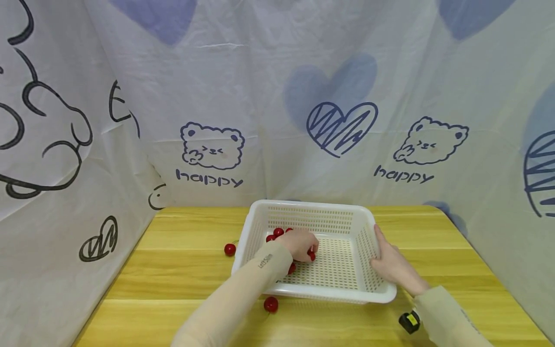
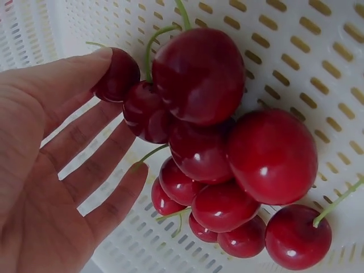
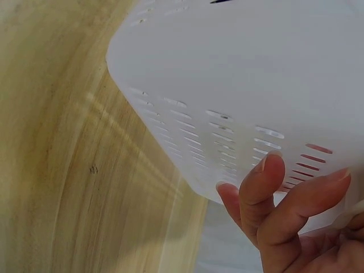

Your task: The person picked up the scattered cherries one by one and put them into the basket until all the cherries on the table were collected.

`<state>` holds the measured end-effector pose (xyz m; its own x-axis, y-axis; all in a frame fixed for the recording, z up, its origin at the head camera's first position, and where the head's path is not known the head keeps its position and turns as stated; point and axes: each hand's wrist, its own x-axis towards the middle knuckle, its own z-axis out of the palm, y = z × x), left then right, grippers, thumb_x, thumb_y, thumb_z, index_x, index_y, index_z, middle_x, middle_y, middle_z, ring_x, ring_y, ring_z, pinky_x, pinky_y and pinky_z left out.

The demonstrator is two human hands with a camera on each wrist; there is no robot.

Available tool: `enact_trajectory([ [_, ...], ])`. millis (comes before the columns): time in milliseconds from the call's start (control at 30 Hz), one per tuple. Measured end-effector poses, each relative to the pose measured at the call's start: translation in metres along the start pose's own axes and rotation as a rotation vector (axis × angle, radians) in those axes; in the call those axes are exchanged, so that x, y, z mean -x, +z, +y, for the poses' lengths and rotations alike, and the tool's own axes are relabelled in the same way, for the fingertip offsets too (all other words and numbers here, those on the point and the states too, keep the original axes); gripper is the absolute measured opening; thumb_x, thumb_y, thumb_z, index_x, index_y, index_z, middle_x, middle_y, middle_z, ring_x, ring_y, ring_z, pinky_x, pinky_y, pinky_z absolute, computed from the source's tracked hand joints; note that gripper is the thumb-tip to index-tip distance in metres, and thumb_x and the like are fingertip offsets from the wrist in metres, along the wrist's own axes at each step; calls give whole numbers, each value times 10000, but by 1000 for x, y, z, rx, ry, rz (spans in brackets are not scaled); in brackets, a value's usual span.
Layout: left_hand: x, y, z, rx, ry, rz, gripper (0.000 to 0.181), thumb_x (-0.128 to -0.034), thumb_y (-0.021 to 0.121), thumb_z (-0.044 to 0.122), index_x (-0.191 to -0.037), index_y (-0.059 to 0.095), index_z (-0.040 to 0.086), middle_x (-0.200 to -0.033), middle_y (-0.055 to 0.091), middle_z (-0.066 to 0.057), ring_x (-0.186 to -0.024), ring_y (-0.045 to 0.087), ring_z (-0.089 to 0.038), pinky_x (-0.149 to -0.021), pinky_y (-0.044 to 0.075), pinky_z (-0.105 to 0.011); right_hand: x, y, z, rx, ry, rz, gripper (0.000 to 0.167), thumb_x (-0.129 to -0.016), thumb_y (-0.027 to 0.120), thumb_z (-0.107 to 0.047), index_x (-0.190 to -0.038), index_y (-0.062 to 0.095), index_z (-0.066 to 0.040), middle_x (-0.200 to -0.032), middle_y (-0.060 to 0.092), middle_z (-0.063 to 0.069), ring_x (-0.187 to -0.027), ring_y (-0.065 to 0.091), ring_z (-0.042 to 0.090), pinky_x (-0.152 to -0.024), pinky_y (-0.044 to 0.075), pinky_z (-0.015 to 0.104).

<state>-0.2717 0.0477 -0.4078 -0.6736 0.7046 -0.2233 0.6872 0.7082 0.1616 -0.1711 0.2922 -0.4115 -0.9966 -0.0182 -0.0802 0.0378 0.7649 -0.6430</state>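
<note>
A white slotted plastic basket [image 1: 321, 291] rests on the wooden table with a cluster of red cherries [image 1: 279, 233] toward its left. My left hand [image 1: 299, 245] reaches down into it. Between thumb and index finger it pinches a dark red cherry [image 2: 118, 77]; the other fingers extend beside the pile. Several more cherries [image 2: 273, 156], some with green stems, lie against the basket's slotted surface. At the right side, my right hand [image 1: 392, 262] grips the basket rim, thumb inside. From the right wrist, its curled fingers [image 3: 264, 182] show by the basket's outer wall.
One loose cherry [image 1: 230, 249] lies on the table left of the basket, another cherry [image 1: 270, 304] in front of it. A small black object with a yellow patch [image 1: 409, 321] is by the right sleeve. A printed white cloth [image 1: 277, 159] hangs behind the table.
</note>
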Motion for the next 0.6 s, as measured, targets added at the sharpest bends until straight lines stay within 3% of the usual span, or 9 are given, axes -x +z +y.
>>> enact_trajectory([
  [267,3,-1,-2,-14,-56,-2,91,-901,752,216,-984,718,203,-885,656,72,-816,560,-105,-726,479,-232,1,0,0,6,0,1,961,-831,505,24,-1581,-95,42,-1446,314,506,-897,726,392,-626,629,384],
  [600,13,-15,-3,-60,-113,4,236,-929,716,230,-1162,705,192,-1040,700,36,-858,572,-119,-791,520,-268,1,0,-1,0,-3,1,972,-826,510,34,-1578,-106,40,-1464,283,501,-949,704,456,-654,634,411],
])
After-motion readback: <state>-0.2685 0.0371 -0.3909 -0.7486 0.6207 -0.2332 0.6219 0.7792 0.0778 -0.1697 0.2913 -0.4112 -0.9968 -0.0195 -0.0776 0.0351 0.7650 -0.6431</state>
